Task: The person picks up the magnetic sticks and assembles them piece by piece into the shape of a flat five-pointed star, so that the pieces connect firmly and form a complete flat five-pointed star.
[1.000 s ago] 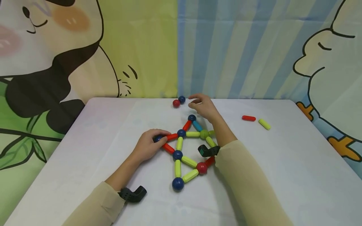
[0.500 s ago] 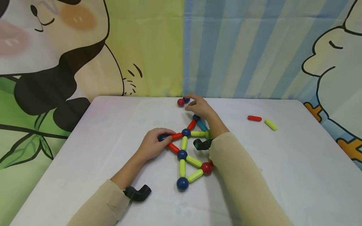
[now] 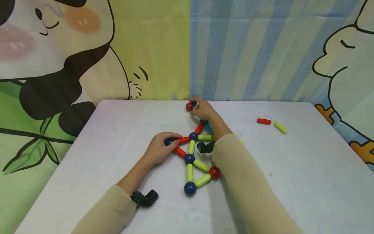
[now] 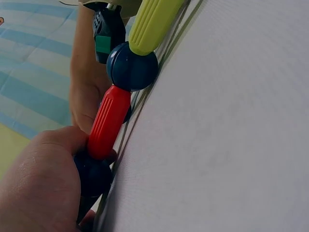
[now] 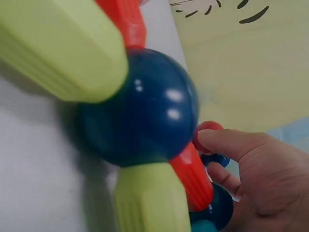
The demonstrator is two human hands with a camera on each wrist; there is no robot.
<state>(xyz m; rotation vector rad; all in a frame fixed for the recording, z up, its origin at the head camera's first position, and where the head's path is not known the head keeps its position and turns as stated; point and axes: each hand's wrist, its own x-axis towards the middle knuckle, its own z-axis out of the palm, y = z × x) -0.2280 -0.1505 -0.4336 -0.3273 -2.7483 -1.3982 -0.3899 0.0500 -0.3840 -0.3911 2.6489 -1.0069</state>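
Note:
On the white table lies a flat toy frame of red, yellow-green and light blue rods joined by balls, with a blue ball at its middle joint. My left hand grips the frame's left corner, thumb and fingers around a dark blue ball where two red rods meet. Towards the back, my right hand has thumb and finger curled round a loose blue ball, partly hidden by the fingers. A loose red ball sits right beside it. My right forearm covers the frame's right side.
A loose red rod and a yellow-green rod lie at the back right of the table. Behind the table's far edge hangs a printed cartoon curtain. A black wrist camera sits on my left wrist.
My right hand has moved left onto the loose blue ball at the back, its fingers now around it. The left hand keeps its hold on the frame's corner. The head view has shifted slightly.

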